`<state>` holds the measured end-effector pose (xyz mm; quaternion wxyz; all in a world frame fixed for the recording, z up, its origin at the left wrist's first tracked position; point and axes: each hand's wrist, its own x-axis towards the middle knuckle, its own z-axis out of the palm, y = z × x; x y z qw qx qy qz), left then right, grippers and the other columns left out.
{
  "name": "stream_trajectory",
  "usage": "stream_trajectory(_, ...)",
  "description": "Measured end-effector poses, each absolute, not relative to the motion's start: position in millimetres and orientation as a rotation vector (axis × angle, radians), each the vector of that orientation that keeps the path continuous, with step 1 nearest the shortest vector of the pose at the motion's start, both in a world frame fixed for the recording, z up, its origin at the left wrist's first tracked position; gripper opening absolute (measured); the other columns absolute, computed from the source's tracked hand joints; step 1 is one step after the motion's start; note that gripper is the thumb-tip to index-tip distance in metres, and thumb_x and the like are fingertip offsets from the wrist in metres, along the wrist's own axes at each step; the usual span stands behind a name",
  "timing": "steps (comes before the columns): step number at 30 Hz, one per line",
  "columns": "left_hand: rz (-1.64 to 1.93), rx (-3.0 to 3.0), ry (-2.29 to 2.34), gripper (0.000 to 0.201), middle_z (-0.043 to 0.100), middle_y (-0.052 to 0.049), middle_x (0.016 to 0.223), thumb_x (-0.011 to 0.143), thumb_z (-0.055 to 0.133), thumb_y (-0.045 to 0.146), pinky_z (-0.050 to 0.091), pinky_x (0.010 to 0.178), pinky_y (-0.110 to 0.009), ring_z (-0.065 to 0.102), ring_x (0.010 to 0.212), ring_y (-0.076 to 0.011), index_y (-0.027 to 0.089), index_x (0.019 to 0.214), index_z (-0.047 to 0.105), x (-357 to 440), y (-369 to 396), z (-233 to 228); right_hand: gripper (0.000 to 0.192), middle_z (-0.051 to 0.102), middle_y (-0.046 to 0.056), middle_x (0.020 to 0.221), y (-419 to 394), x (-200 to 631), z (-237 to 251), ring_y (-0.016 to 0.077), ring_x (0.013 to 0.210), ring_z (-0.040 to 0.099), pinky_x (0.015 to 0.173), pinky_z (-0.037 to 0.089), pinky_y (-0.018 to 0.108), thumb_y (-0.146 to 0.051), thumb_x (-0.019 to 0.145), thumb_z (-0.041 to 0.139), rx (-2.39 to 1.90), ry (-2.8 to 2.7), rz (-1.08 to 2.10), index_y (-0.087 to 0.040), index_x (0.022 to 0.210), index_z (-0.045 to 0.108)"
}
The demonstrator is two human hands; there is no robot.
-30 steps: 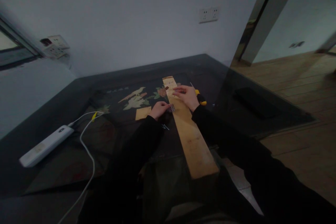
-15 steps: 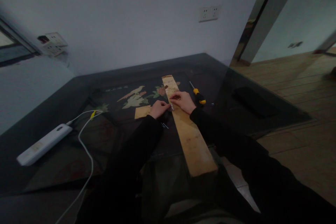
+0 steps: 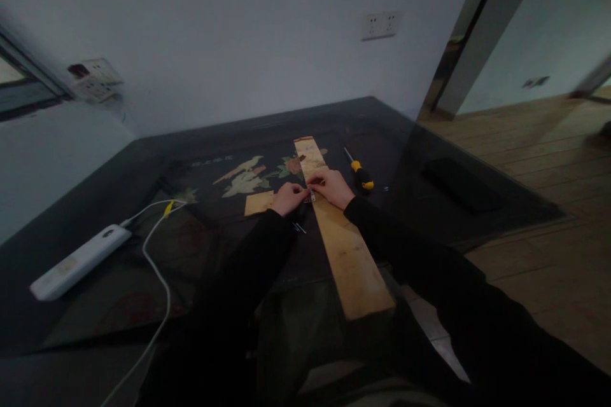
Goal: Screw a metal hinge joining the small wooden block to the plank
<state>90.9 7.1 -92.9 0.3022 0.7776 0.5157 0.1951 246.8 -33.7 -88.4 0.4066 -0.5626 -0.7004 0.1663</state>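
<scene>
A long pale wooden plank (image 3: 346,248) lies on a dark glass-topped table (image 3: 119,178), running away from me. My left hand (image 3: 287,198) and my right hand (image 3: 331,187) meet at the plank's left edge, fingertips pinched together on a small metal piece (image 3: 310,196) that looks like a hinge. A smaller wood piece (image 3: 259,203) lies just left of my left hand. A yellow-handled screwdriver (image 3: 359,177) rests right of my right hand. Loose screws (image 3: 299,227) lie near my left wrist.
A white power strip (image 3: 79,261) with its cable (image 3: 160,280) sits at the table's left. Under the glass shows a bird-and-flower inlay (image 3: 243,179). Wall sockets (image 3: 380,25) hang behind. Wooden floor (image 3: 539,172) and a doorway lie to the right.
My right hand has pulled back from farther up the plank to join my left hand at the small metal piece. The screwdriver, earlier partly covered by that hand, now shows in full.
</scene>
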Motion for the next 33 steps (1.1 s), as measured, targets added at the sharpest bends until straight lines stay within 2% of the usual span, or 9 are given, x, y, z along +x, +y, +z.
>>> stream_trajectory(6, 0.484, 2.136, 1.391, 0.025, 0.068, -0.004, 0.077, 0.076, 0.061, 0.042, 0.046, 0.069, -0.027, 0.062, 0.077, -0.0186, 0.017, 0.077, 0.067, 92, 5, -92, 0.018, 0.073, 0.005, 0.085, -34, 247, -88, 0.0131, 0.074, 0.064, 0.072, 0.046, 0.024, -0.008, 0.074, 0.063, -1.438, -1.819, 0.396, -0.016, 0.086, 0.074)
stream_trajectory(16, 0.354, 2.270, 1.528, 0.029, 0.068, -0.006, 0.095, 0.079, 0.056, 0.044, 0.045, 0.078, -0.029, 0.060, 0.094, -0.0221, 0.019, 0.088, 0.070, 96, -4, -84, 0.019, 0.074, 0.008, 0.090, -34, 246, -87, 0.0153, 0.080, 0.065, 0.076, 0.047, 0.026, -0.009, 0.076, 0.061, -1.423, -1.855, 0.396, -0.015, 0.089, 0.074)
stream_trajectory(23, 0.289, 2.275, 1.572, 0.034, 0.068, -0.008, 0.096, 0.081, 0.052, 0.047, 0.044, 0.079, -0.032, 0.059, 0.098, -0.0252, 0.020, 0.086, 0.071, 98, -9, -80, 0.020, 0.073, 0.007, 0.088, -35, 245, -87, 0.0139, 0.077, 0.064, 0.073, 0.046, 0.025, -0.008, 0.075, 0.061, -1.423, -1.840, 0.395, -0.014, 0.089, 0.073)
stream_trajectory(28, 0.306, 2.274, 1.573, 0.032, 0.067, -0.007, 0.102, 0.081, 0.053, 0.046, 0.043, 0.081, -0.032, 0.058, 0.101, -0.0246, 0.021, 0.090, 0.071, 98, -10, -78, 0.020, 0.072, 0.005, 0.083, -35, 246, -88, 0.0123, 0.075, 0.063, 0.070, 0.045, 0.022, -0.007, 0.073, 0.061, -1.415, -1.811, 0.399, -0.014, 0.089, 0.071)
stream_trajectory(33, 0.369, 2.244, 1.528, 0.028, 0.068, -0.006, 0.096, 0.080, 0.056, 0.044, 0.045, 0.080, -0.031, 0.060, 0.096, -0.0227, 0.021, 0.087, 0.070, 97, -7, -82, 0.017, 0.072, 0.005, 0.081, -36, 246, -86, 0.0120, 0.074, 0.063, 0.069, 0.044, 0.022, -0.007, 0.074, 0.060, -1.411, -1.833, 0.398, -0.014, 0.084, 0.071)
